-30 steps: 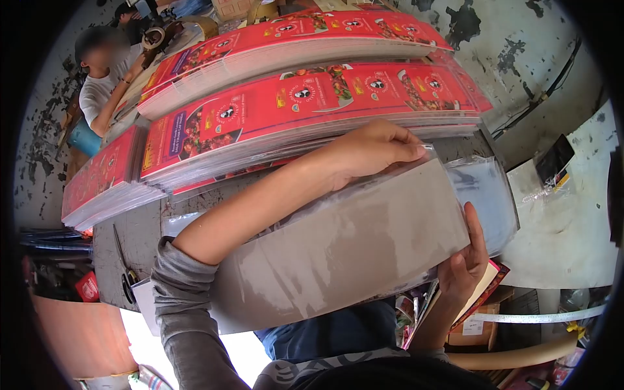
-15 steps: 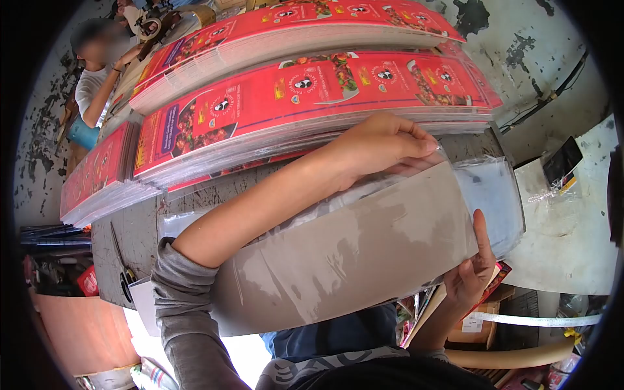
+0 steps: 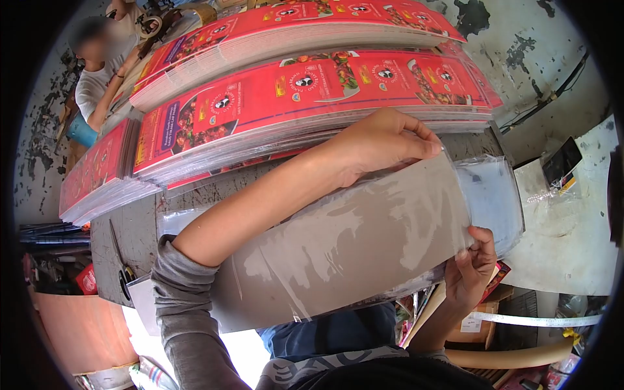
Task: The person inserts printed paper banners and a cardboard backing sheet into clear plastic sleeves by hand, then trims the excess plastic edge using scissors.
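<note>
A long grey-brown board (image 3: 338,250) in a clear plastic sleeve lies slanted in front of me. My left hand (image 3: 396,144) reaches across it and pinches the sleeve's upper right corner between thumb and fingers. At the board's lower right edge, my right hand (image 3: 473,263) has thumb and bent fingers closed on the sleeve's edge. More clear plastic sleeves (image 3: 491,201) lie under and to the right of the board. Behind it runs a stack of red printed panels (image 3: 260,107) in plastic.
Another red stack (image 3: 292,29) stands farther back, and a shorter one (image 3: 97,169) at the left. Scissors (image 3: 121,263) lie on the grey table (image 3: 104,234). A person (image 3: 94,71) sits at the far left, with part of another person behind. A stained wall (image 3: 513,52) rises at the right.
My right hand's raised fingers have curled in on the sleeve's edge, and the hand has shifted slightly right and down. My left hand keeps its pinch, slightly farther right.
</note>
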`<action>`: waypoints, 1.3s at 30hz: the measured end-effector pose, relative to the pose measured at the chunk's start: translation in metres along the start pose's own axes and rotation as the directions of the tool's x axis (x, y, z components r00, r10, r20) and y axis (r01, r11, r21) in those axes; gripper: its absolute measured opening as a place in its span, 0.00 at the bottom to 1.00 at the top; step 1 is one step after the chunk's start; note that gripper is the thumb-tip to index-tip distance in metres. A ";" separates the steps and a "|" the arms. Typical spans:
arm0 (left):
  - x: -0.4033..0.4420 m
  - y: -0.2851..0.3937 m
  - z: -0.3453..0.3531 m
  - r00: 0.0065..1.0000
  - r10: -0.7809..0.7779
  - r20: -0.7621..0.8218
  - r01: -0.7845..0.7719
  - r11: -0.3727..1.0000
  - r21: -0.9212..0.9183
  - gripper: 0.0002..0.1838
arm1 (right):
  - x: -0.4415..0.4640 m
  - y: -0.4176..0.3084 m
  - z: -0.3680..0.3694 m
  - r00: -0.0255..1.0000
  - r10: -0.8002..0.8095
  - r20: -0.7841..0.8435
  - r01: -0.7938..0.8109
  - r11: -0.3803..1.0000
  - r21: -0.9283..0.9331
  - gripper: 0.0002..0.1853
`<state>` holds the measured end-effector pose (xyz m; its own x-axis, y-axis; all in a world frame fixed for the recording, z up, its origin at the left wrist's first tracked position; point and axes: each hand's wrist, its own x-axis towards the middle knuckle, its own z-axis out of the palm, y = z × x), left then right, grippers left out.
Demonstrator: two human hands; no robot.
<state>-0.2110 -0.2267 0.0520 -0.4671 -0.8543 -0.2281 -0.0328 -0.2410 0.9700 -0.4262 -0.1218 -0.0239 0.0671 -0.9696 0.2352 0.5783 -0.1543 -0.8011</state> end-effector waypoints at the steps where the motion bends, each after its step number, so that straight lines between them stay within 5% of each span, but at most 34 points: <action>1: 0.000 -0.001 0.000 1.000 0.011 0.001 -0.011 1.000 0.002 0.12 | 0.000 0.001 0.000 1.000 -0.017 -0.016 0.016 0.999 -0.032 0.21; 6: 0.003 -0.004 -0.001 1.000 0.015 0.023 -0.015 1.000 0.008 0.11 | 0.002 0.000 0.009 0.996 -0.033 -0.087 0.025 0.995 -0.094 0.26; 12: 0.004 -0.005 -0.001 0.999 0.020 0.036 -0.020 1.000 -0.013 0.11 | 0.004 0.000 0.001 1.000 0.024 0.006 -0.024 0.998 0.049 0.31; 20: 0.004 -0.007 -0.001 0.999 0.023 0.047 -0.021 0.999 -0.043 0.12 | 0.004 -0.002 0.009 1.000 0.014 0.018 -0.011 0.989 -0.148 0.34; 39: 0.005 -0.010 -0.002 0.982 0.095 0.163 -0.112 0.989 0.096 0.17 | 0.005 -0.006 0.024 0.992 0.030 -0.119 -0.058 0.970 -0.238 0.26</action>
<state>-0.2113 -0.2291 0.0415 -0.6056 -0.7870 -0.1178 -0.0647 -0.0989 0.9930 -0.4099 -0.1217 -0.0050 -0.0124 -0.9896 0.1437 0.3635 -0.1383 -0.9213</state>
